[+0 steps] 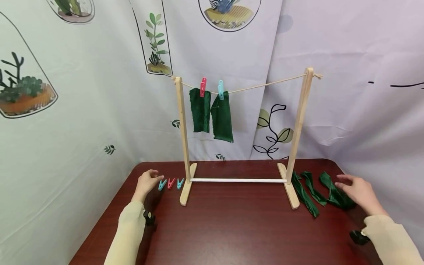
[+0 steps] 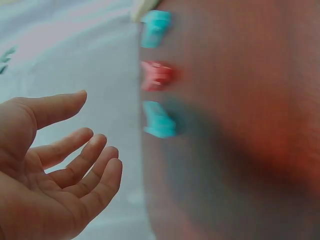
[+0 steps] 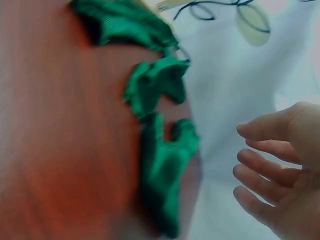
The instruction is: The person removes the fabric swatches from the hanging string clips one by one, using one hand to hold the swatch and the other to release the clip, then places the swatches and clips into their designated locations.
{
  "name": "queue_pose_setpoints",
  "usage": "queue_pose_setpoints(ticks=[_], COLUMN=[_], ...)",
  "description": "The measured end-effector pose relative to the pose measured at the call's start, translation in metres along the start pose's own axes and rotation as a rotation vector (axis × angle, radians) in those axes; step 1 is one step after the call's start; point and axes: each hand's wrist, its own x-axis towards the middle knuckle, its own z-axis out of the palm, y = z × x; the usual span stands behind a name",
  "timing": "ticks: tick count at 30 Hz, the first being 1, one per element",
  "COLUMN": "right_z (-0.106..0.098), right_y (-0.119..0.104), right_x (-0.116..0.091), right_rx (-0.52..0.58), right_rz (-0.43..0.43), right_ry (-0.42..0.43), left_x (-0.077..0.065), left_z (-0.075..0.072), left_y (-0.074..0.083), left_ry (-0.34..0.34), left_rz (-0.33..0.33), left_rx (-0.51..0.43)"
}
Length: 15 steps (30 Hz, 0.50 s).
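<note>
On the left, my left hand is held with relaxed fingers beside a row of small clothespins: a blue clothespin nearest it, a red clothespin, then another blue clothespin. The left wrist view shows nothing in that palm. At the right, my right hand hovers with bent, loose fingers by the nearest of three crumpled green cloth strips. Nothing sits between its fingers in the right wrist view, where the nearest green cloth lies apart from them.
A wooden drying rack stands mid-table, with a white bar low across it. From its string hang two green cloths, one under a red clothespin, one under a blue clothespin. Printed fabric hangs behind.
</note>
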Motion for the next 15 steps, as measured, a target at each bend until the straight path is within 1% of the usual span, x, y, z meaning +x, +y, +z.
queue_pose_setpoints(ticks=[5,9,12,15], right_z=[-0.012,-0.022,-0.033,-0.042], right_y=[-0.019,-0.035,-0.047,-0.061], right_x=[0.005,0.009,0.011,0.01], right_rx=[0.052,0.073,0.068,0.062], right_rz=[-0.043,-0.082,-0.101,-0.114], right_ry=[0.033,0.075,0.112,0.15], left_x=[0.003,0.004,0.001,-0.003], left_z=[-0.014,-0.027,-0.038,-0.05], left_y=[0.021,0.041,0.056,0.071], left_ry=[0.038,0.048,0.062,0.1], left_rz=[0.028,0.076,0.112,0.142], left_rx=[-0.025,-0.036,-0.04,-0.043])
